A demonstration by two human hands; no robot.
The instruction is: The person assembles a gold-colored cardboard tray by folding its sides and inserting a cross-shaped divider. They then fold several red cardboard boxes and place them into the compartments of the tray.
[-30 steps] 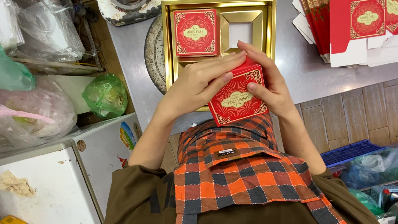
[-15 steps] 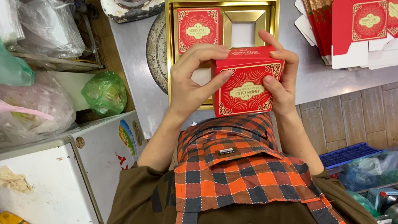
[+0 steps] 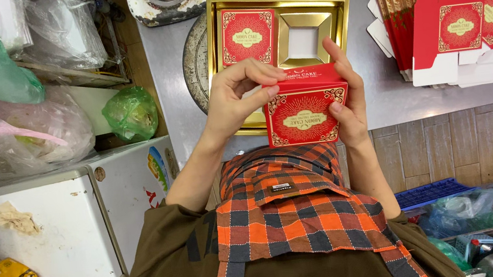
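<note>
Red square box (image 3: 305, 112) with gold ornament, pinched between both hands over the near edge of a gold tray (image 3: 338, 5). Left hand (image 3: 235, 99) curled, fingertips (image 3: 273, 77) closed on the box's top left edge. Right hand (image 3: 347, 98) wrapped round the right side, thumb on the front face. Beyond the fingers, a second red box (image 3: 246, 37) seated in the tray beside an empty gold compartment (image 3: 304, 38). Flat red cartons (image 3: 457, 18) well off to the right.

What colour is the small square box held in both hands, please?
The small square cardboard box is red with gold ornament, clearest in the head view.

Red, gold-patterned box (image 3: 305, 112); gold tray (image 3: 340, 5); orange-checked apron (image 3: 307, 225)
</note>
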